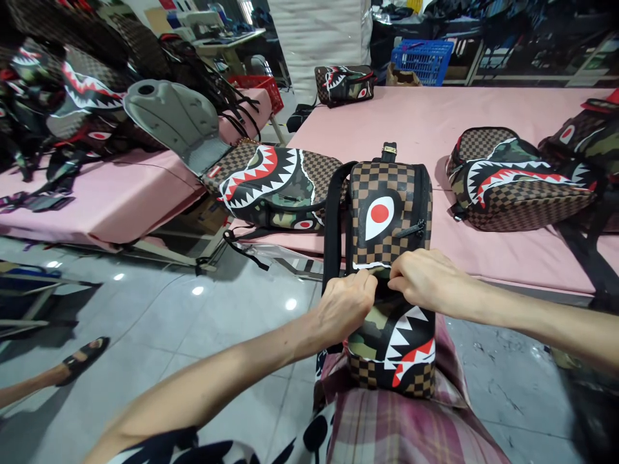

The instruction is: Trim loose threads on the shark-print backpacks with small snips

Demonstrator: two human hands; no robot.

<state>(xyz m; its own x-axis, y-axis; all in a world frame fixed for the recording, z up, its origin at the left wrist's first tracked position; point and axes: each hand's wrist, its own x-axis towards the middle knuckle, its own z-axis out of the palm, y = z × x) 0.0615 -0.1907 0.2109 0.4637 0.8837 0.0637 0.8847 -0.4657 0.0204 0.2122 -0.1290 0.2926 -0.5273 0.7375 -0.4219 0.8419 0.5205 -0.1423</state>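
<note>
A brown checkered backpack (pixel 387 212) with a shark-mouth and camouflage print rests on my lap, its top leaning on the edge of the pink table (pixel 425 116). My left hand (pixel 345 304) and my right hand (pixel 423 280) are both closed in a pinch on the backpack's middle, close together, where the checkered part meets the camouflage front pocket. A black shoulder strap (pixel 333 219) runs down the backpack's left side.
More shark-print backpacks lie on the pink table: one at the left (pixel 271 187), one at the right (pixel 517 177), one at the far end (pixel 344 84). A second pink table (pixel 111 193) at the left holds a heap of bags. Another person's sandalled foot (pixel 80 361) shows at the lower left.
</note>
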